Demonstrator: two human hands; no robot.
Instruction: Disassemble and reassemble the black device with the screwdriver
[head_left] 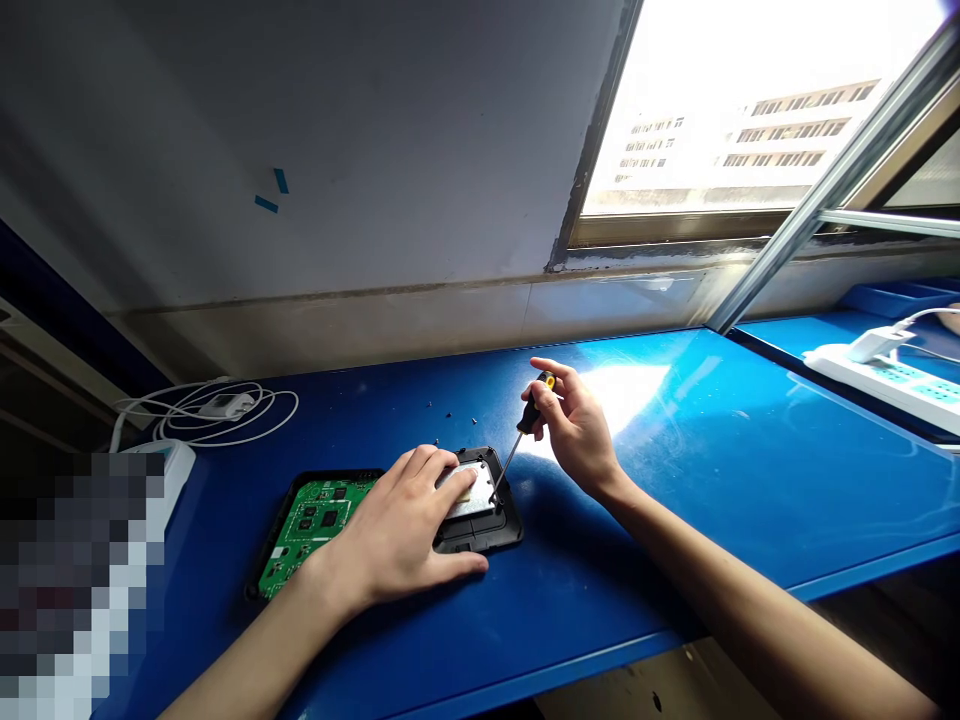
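My right hand (574,425) is closed around a black and yellow screwdriver (531,408), which slants down to the left. Its tip meets the right edge of a silver metal plate (480,500) in a black plastic housing (510,520). Spread across that housing, my left hand (409,510) rests with a fingertip on the plate and the thumb over the near edge. Under and left of this hand lies a green circuit board (319,515) in a black frame, its right part hidden. Several small dark screws (474,421) lie loose just beyond the housing.
A white coiled cable with an adapter (229,405) lies at the back left of the blue table (720,450). Beside it is a white power strip (178,465). Another power strip (892,375) is at the right, past a metal post (802,215). A wall and window stand behind.
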